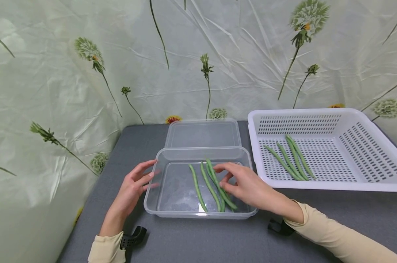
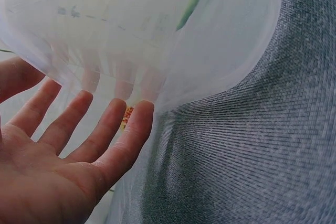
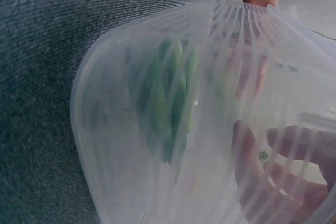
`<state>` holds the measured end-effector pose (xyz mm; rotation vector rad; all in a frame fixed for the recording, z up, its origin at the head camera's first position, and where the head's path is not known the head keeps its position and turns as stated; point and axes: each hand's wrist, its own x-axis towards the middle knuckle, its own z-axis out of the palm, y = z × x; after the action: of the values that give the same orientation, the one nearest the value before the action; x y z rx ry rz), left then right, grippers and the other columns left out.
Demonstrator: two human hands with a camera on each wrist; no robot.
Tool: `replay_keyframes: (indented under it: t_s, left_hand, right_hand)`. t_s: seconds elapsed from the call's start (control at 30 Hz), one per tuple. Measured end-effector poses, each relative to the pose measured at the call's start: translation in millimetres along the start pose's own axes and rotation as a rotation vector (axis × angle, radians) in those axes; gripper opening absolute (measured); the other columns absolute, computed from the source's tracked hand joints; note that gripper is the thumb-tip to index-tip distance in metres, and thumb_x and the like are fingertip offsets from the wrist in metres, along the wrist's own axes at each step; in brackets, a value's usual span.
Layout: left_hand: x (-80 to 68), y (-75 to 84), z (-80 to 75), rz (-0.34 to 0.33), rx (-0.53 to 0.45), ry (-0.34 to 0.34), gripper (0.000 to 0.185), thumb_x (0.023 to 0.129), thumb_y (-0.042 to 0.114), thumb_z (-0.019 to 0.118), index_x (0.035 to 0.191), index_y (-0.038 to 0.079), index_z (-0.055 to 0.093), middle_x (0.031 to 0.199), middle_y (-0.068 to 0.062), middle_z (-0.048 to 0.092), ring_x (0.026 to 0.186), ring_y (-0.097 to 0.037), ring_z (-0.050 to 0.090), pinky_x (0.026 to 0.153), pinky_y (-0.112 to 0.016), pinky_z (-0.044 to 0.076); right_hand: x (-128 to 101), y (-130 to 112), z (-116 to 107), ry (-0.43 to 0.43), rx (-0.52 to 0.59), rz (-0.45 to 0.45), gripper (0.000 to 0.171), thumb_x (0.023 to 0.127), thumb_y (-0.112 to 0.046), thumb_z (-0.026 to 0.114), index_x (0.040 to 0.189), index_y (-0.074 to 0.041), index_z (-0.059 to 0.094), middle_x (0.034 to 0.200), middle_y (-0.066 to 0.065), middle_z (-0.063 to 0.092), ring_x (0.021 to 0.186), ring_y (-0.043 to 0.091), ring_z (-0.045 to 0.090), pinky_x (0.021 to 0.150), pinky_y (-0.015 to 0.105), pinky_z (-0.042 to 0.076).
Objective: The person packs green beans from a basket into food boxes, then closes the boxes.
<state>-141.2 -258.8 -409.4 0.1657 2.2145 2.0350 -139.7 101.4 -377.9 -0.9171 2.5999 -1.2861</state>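
A clear plastic container (image 1: 172, 199) stands on the grey cloth with several green beans (image 1: 198, 188) lying in it. Over its right side reaches my right hand (image 1: 247, 184), fingers loosely bent. Its index fingertip and thumb sit apart along the rightmost bean. In the right wrist view, these fingers (image 3: 245, 150) show blurred through the container's wall, with a gap between thumb and fingers. My left hand (image 1: 134, 190) is spread beside the left wall, palm toward it. The left wrist view has those fingertips (image 2: 140, 114) right at the translucent side.
A clear lid (image 1: 203, 133) lies behind the container. To the right stands a white perforated basket (image 1: 352, 160) holding several more green beans (image 1: 288, 162). A flower-printed sheet (image 1: 185, 84) hangs behind and at the left of the grey-covered table (image 1: 191, 241).
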Motion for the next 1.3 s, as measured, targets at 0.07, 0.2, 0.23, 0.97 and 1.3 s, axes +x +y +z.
replay_keyframes:
  t_s: [0.07, 0.2, 0.23, 0.97, 1.3]
  left_hand:
    - [-0.2, 0.0, 0.1, -0.003, -0.001, 0.0, 0.047, 0.102, 0.016, 0.056, 0.145, 0.004, 0.043, 0.153, -0.014, 0.036, 0.131, -0.033, 0.047, 0.089, -0.043, 0.054]
    - [-0.3, 0.3, 0.5, -0.006, -0.001, 0.0, 0.046, 0.102, 0.016, 0.056, 0.145, 0.004, 0.043, 0.153, -0.015, 0.035, 0.131, -0.034, 0.046, 0.089, -0.043, 0.054]
    - [-0.3, 0.5, 0.5, -0.005, -0.002, 0.0, 0.046, 0.102, 0.016, 0.056, 0.145, 0.004, 0.043, 0.153, -0.015, 0.035, 0.131, -0.034, 0.046, 0.089, -0.043, 0.054]
    - [-0.9, 0.1, -0.6, 0.001, 0.012, -0.001, 0.048, 0.101, 0.02, 0.057, 0.145, 0.006, 0.044, 0.153, -0.013, 0.037, 0.131, -0.032, 0.047, 0.089, -0.042, 0.054]
    - [-1.5, 0.0, -0.6, 0.005, 0.014, -0.004, 0.049, 0.101, 0.019, 0.058, 0.145, 0.003, 0.042, 0.152, -0.013, 0.037, 0.128, -0.026, 0.051, 0.089, -0.043, 0.054]
  right_hand:
    - [0.0, 0.1, 0.2, 0.004, 0.003, -0.006, 0.041, 0.093, -0.011, 0.069, 0.133, -0.014, 0.057, 0.125, 0.003, 0.062, 0.091, 0.004, 0.063, 0.066, 0.025, 0.054]
    - [-0.3, 0.7, 0.9, 0.017, -0.014, -0.026, 0.04, 0.094, -0.013, 0.068, 0.133, -0.017, 0.057, 0.126, 0.004, 0.062, 0.092, 0.004, 0.063, 0.066, 0.025, 0.053]
    - [-0.5, 0.7, 1.0, 0.022, -0.021, -0.03, 0.04, 0.094, -0.014, 0.069, 0.133, -0.017, 0.057, 0.126, 0.003, 0.062, 0.092, 0.004, 0.062, 0.066, 0.025, 0.053]
    - [-3.8, 1.7, 4.1, 0.062, 0.0, -0.018, 0.039, 0.094, -0.017, 0.069, 0.132, -0.021, 0.058, 0.125, 0.0, 0.063, 0.092, 0.004, 0.062, 0.062, 0.024, 0.053]
    - [-6.9, 0.5, 2.8, 0.08, 0.164, -0.013, 0.035, 0.097, -0.018, 0.066, 0.131, -0.02, 0.058, 0.126, -0.001, 0.061, 0.096, 0.01, 0.063, 0.071, 0.028, 0.056]
